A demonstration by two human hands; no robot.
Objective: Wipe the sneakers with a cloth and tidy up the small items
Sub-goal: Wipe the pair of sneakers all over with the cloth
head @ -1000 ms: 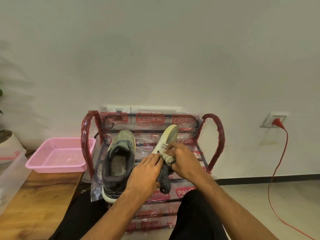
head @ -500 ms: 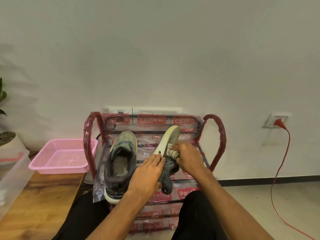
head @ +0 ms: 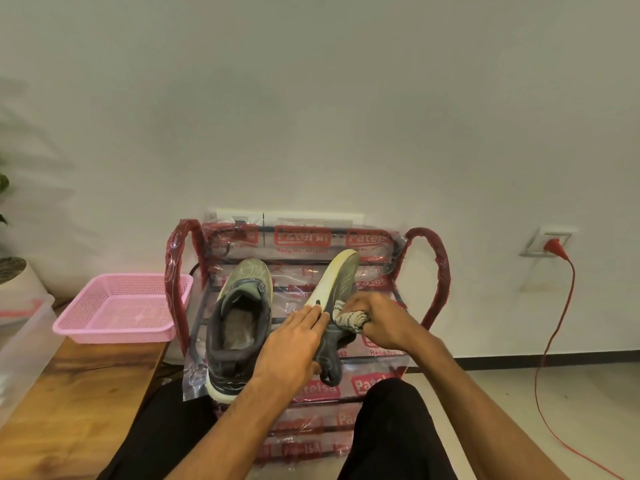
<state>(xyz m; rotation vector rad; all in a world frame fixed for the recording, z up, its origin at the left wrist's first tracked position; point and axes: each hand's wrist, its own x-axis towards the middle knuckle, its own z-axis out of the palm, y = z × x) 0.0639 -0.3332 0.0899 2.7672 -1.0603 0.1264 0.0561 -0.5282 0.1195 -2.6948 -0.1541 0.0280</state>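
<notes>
Two grey-green sneakers sit on a plastic-wrapped red shoe rack. The left sneaker stands upright with its opening toward me. The right sneaker is tipped on its side, pale sole facing left. My left hand holds this sneaker at its heel half, fingers along the sole and thumb underneath. My right hand grips a bunched white patterned cloth and presses it against the sneaker's grey upper.
A pink mesh basket rests on a wooden bench at the left, beside a clear plastic box. A red cable runs from a wall socket down across the floor at the right. My knees are just below the rack.
My right hand with the cloth has slid back along the upper toward the heel after reaching farther up it. The view has shifted slightly. My left hand keeps its hold.
</notes>
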